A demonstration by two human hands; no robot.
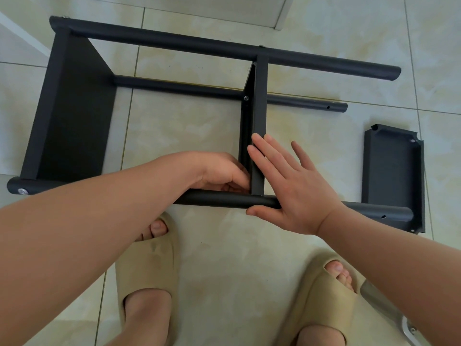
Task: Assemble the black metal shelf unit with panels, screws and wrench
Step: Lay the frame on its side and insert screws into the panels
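Bracing middle panel (259, 121): right hand (296, 193) spread flat on its right face; left hand (222, 173) curled at its left, grip unclear. Panel runs away between hands from near post (219, 199).

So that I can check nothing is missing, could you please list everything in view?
Posts: three visible, black, lying lengthwise on the floor, joined by panels.
Fitted panels: two, black, one at the frame's left end, one near the middle.
Loose panel: one, black, on the floor at right, by the near post's end.
Screw heads: four visible, silver, at post-panel joints.
Floor: beige tiles.
Slippers: two, beige, bottom of view.
Grey object: one, bottom right, mostly hidden.
Left hand: fingers curled at the middle panel's near corner; anything held is hidden.
Right hand: flat, fingers on the middle panel's edge.
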